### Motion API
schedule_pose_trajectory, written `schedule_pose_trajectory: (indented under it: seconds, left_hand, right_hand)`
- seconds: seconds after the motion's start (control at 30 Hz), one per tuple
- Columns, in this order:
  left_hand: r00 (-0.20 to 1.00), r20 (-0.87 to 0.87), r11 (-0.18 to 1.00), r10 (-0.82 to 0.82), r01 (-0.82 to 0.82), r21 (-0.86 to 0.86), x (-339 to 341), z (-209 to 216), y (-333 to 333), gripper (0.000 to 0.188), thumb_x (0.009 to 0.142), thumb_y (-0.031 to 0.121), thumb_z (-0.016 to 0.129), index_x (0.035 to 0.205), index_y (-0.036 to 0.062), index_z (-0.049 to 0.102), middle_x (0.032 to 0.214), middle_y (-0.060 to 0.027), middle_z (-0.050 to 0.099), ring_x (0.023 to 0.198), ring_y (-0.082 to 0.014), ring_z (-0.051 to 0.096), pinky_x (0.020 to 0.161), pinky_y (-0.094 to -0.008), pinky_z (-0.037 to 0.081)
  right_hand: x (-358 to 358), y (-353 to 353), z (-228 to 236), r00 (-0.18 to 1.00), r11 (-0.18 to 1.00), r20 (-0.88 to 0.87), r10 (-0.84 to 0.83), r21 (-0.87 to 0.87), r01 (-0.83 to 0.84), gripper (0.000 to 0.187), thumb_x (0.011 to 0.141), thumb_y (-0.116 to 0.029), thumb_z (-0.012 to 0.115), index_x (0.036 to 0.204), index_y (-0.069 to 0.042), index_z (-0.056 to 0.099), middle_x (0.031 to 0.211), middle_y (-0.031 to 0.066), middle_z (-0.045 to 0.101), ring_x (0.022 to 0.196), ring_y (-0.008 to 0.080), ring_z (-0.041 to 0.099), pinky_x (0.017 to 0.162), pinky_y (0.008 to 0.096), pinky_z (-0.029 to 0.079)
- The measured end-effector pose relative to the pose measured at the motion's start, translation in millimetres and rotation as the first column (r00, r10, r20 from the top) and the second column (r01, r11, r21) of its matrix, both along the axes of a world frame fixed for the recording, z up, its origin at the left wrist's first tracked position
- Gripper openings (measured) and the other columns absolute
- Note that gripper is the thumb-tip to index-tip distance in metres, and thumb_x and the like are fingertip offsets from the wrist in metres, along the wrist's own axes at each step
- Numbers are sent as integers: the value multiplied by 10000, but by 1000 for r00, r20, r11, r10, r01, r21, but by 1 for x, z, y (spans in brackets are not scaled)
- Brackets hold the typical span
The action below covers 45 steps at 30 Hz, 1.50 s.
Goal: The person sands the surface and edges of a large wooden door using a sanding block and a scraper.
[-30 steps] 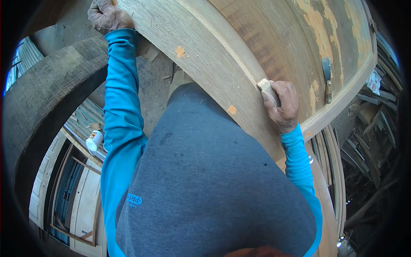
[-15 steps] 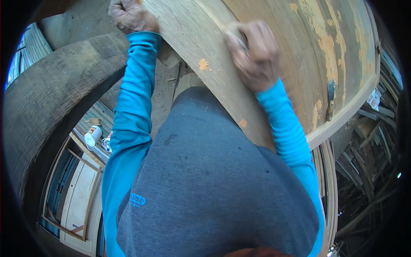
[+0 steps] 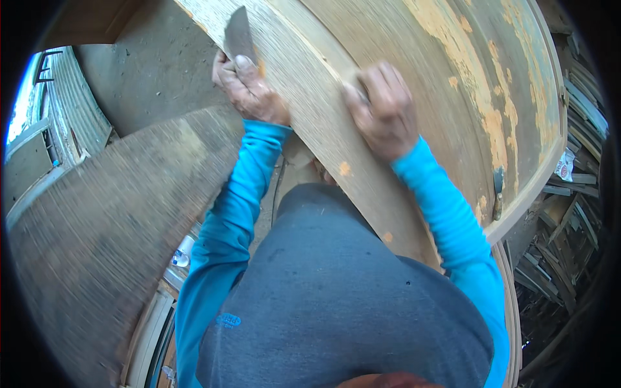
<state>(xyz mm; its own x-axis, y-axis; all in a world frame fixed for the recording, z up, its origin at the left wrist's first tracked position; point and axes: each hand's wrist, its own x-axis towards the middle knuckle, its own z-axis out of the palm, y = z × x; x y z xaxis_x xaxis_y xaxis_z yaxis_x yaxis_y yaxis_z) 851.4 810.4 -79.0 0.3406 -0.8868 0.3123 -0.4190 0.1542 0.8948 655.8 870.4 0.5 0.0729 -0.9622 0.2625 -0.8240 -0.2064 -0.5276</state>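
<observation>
My left hand (image 3: 252, 90) is closed around a putty knife (image 3: 239, 33), its wide grey blade pointing up and away over the panel's left edge. My right hand (image 3: 383, 110) presses curled fingers onto the wooden panel (image 3: 310, 90); whatever lies under them is hidden and blurred. Orange filler streaks (image 3: 488, 116) run down the right part of the panel, with small filler spots (image 3: 345, 169) near its left edge. A second putty knife (image 3: 498, 194) lies on the panel at the lower right.
A large curved wooden piece (image 3: 129, 174) stands close on my left. Scrap wood strips (image 3: 550, 252) are heaped at the right, with a white and red packet (image 3: 565, 165) by them. Corrugated sheets (image 3: 84, 97) lean at the far left, and a white container (image 3: 184, 251) sits below.
My left hand has come right and nearer, and its putty knife now shows. The view has shifted left. My right hand stays curled on the panel.
</observation>
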Motion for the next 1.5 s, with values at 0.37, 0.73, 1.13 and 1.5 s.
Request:
schedule_pose_trajectory:
  seconds: [0.37,0.73,1.13,1.5]
  left_hand:
    - [968,-237,994,82,-64,86,5,-4,0,445,1144,317,383,1410,-29,476,1291,-150,600,1200,-223,574,1067,-365,458]
    - [972,-227,997,-56,67,41,-1,8,-6,387,1142,325,366,1266,-26,469,1426,-167,461,1270,-237,512,1099,-379,423]
    - [945,-321,995,-57,81,63,-3,8,-4,333,1140,324,363,1146,2,445,1456,-185,427,1302,-248,476,1125,-401,378]
    - [958,-282,997,-48,62,42,-1,10,-7,336,1137,328,374,1113,9,478,1448,-187,434,1287,-250,473,1134,-402,359]
  right_hand:
    - [90,-208,-35,994,998,99,-54,-21,57,287,943,-299,665,1033,-27,643,1084,182,654,989,371,669,849,489,561]
    - [126,-343,-31,993,997,-112,-22,-73,14,367,1000,-318,615,1166,7,653,1260,194,664,1156,364,659,992,452,548]
    - [132,-370,-37,993,996,-99,70,-54,-76,271,979,-205,629,1077,46,657,1141,261,660,1080,404,663,957,464,557]
    - [134,-386,-34,997,993,-60,43,-106,-49,239,935,-216,577,1028,-30,694,1142,216,698,1140,377,653,974,453,532]
